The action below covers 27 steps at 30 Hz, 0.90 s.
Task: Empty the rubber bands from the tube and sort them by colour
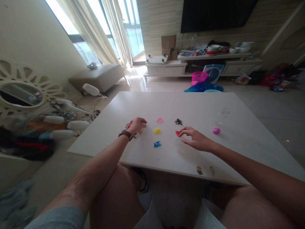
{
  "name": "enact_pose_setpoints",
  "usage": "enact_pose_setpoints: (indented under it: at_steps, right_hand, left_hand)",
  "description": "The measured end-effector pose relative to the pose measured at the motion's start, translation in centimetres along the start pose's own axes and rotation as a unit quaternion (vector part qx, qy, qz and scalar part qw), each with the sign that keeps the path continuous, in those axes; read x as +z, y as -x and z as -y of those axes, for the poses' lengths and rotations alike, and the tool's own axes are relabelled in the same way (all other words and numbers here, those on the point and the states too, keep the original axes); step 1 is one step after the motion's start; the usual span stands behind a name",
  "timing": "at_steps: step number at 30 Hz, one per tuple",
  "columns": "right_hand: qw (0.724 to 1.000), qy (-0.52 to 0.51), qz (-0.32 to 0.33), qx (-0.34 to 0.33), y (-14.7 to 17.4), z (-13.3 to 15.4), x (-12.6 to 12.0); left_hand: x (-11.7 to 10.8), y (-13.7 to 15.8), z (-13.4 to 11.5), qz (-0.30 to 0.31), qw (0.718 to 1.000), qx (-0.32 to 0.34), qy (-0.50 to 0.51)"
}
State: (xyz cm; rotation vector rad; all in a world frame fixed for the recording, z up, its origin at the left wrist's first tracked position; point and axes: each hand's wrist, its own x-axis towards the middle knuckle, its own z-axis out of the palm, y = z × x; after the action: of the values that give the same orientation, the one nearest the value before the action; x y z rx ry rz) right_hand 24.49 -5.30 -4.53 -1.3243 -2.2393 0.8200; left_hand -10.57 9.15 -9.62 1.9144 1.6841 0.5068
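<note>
My left hand [137,125], with a watch on its wrist, is over a mixed-colour heap of small rubber bands [129,124]. Its thumb and forefinger are pinched together, and what they hold is too small to make out. My right hand [195,140] reaches in from the right, fingers apart, its fingertips beside a small red pile of bands [177,133]. Between the hands lie a pink pile [160,120], a yellow pile [157,130] and a blue pile [157,144]. A black pile [178,121] sits behind the red one. The left hand partly covers the mixed heap.
On the white table [190,105], a pink ball-like object [216,130] and a clear plastic piece [224,112] lie to the right. Two stickers, one a yellow cartoon figure [199,170], are near the front edge. A white-armed lamp [71,109] stands left of the table.
</note>
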Motion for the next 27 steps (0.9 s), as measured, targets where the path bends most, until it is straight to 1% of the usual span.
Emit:
enact_pose_setpoints:
  at_steps: [3,7,11,13,16,18,22,25,27]
  right_hand:
    - [1.0,0.0,0.006,0.002,0.0,-0.1,0.0]
    - [1.0,0.004,0.009,-0.001,0.1,-0.2,0.1]
    - [1.0,0.008,0.01,-0.003,0.2,-0.2,0.1]
    - [1.0,0.007,0.009,-0.006,0.2,-0.3,0.0]
    - [1.0,0.006,0.009,-0.006,0.3,-0.4,0.1]
    - [1.0,0.005,0.011,-0.002,0.3,-0.4,0.1]
    - [1.0,0.004,0.017,0.007,0.3,0.0,0.1]
    - [1.0,0.003,0.02,-0.004,0.4,0.5,0.0]
    - [1.0,0.002,0.023,-0.013,0.5,0.7,0.0]
  left_hand:
    - [0.4,-0.2,-0.3,0.007,1.0,0.029,-0.008]
    - [0.9,-0.3,-0.2,0.004,1.0,0.026,-0.017]
    - [0.7,-0.3,0.1,0.007,1.0,0.025,-0.013]
    - [0.3,-0.3,0.2,0.014,1.0,0.01,0.002]
    - [-0.4,-0.3,0.5,0.03,0.999,-0.036,0.026]
    - [-0.7,-0.3,0.6,0.03,0.998,-0.051,0.027]
    - [-0.8,-0.4,0.4,0.02,0.999,-0.025,0.039]
    - [-0.3,-0.4,-0.7,0.051,0.996,0.004,0.067]
    - [0.2,-0.3,-1.7,0.086,0.992,0.047,0.08]
